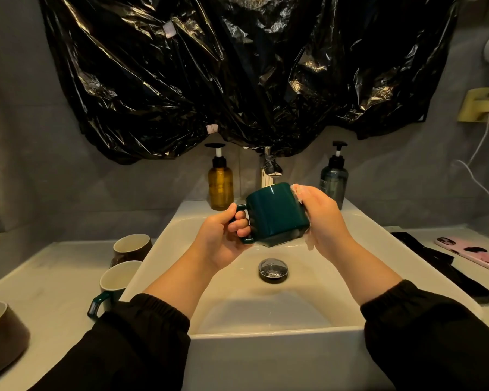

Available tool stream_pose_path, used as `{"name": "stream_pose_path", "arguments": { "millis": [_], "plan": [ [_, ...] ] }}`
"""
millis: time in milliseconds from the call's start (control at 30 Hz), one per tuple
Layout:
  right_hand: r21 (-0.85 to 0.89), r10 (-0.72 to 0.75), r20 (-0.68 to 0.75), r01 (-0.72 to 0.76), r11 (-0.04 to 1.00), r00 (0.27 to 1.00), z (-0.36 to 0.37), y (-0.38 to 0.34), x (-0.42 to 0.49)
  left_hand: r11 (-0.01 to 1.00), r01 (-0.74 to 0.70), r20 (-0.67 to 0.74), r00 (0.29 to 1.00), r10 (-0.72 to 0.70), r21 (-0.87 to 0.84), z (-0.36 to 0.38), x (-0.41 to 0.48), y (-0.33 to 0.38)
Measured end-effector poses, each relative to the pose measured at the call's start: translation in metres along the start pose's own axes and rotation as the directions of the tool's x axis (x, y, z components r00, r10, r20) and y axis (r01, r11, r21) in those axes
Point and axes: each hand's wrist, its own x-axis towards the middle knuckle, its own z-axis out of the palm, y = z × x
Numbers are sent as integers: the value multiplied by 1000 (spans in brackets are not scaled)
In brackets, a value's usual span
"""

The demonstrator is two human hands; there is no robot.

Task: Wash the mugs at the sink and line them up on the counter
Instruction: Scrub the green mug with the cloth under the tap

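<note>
The left hand has its fingers curled through the handle of the green mug, holding it tipped above the sink, likely so that drips fall into the basin. The right hand lies flat and foamy against the mug's right side, apparently soaping it. On the counter to the left wait a brown mug, a second green mug and a nearer brown mug, probably next in turn.

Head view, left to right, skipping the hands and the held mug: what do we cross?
Brown ceramic mug at the lower-left edge → amber pump bottle → chrome faucet → grey-blue pump bottle → pink phone with black patches on the right counter.
</note>
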Motion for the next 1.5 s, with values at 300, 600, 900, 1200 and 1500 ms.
{"name": "stream_pose_path", "arguments": {
  "millis": [300, 600, 900, 1200, 1500],
  "plan": [
    [-489, -564, 326, 646, 586, 758, 11, 14, -13, 999, -42, -88, 995, 40, -23, 0, 5, 3],
    [-483, -113, 295, 250, 839, 949, 7, 9, -7, 680, -40, -94, 983, 159, 732, 16, 5, -11],
    [-554, 159, 281, 25, 832, 947, 4, 0, -5, 522, -47, -54, 983, 176, 851, 17, 5, -16],
    [-420, 113, -2, -103, 902, 994, -5, 5, 5, 601, 7, -101, 987, 122, 799, 13, 9, -11],
    [-433, -263, 162, 308, 847, 951, 15, 10, -13, 784, 47, -181, 980, 84, 620, 13, 11, -11]
  ]
}}
